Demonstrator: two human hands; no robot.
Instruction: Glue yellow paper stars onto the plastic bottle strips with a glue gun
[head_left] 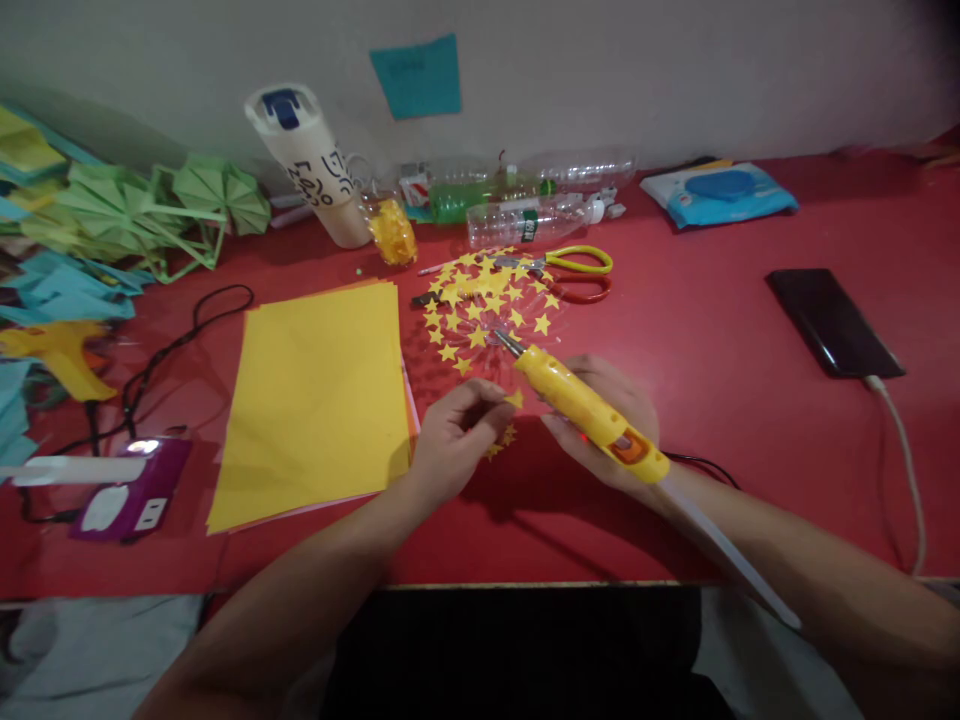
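Note:
My right hand [600,420] is wrapped around a yellow hot glue gun [581,400], a white glue stick [731,555] trailing from its back end. The gun's metal nozzle points up and left, over a round cluster of small yellow paper stars [474,312] on clear plastic. Between thumb and fingertips, my left hand [461,430] pinches one yellow paper star [514,399] just below the nozzle. A few more stars [508,436] show beneath that hand. Behind the cluster lie scissors [577,275] with one yellow and one red handle loop.
Yellow paper sheets [315,390] lie left of my hands. A second glue gun [60,355], cords and a purple power strip [131,490] are farther left. Along the wall stand a tumbler [307,165] and plastic bottles [532,215]. Wipes [720,193] and a phone [832,320] lie right.

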